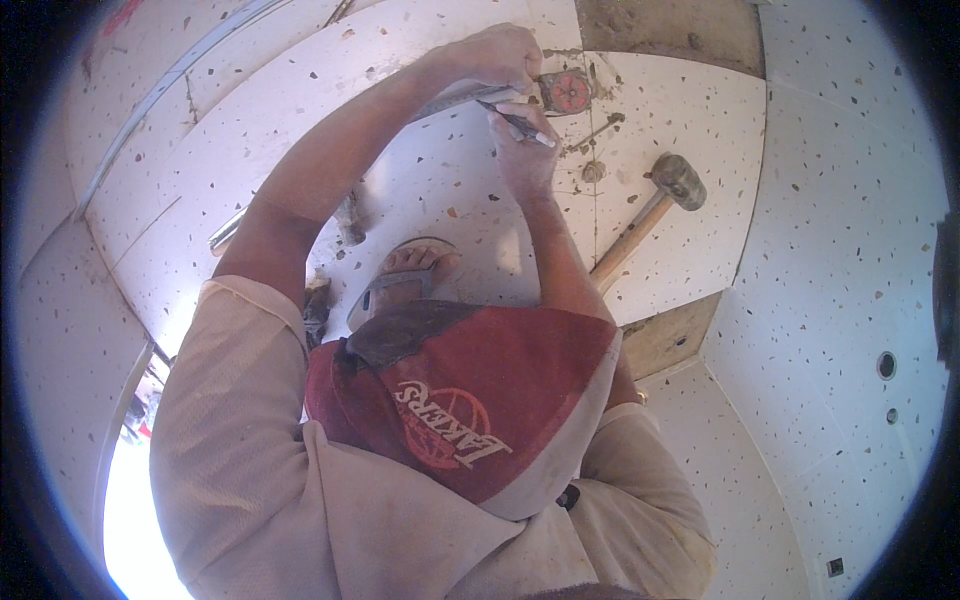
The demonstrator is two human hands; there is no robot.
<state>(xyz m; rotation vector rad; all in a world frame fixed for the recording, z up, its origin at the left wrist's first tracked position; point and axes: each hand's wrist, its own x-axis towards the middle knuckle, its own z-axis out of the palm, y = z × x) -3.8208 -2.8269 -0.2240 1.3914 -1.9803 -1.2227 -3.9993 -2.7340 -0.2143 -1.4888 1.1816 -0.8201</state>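
My left hand is closed, its fingers curled down beside a red-and-black tape measure. What those fingers grip is hidden. A thin grey strip runs from below this hand toward the left, over a white speckled tile. Just below it, my right hand pinches a dark pen with a pale end, its tip pointing to the left, close to the strip. My red shorts and one sandalled foot lie between my forearms.
Right of my right forearm lies a rubber mallet with a wooden handle. Brown gaps in the tiling show at the far edge and right of my knee. A speckled wall with round holes stands right. A metal bar lies under my left arm.
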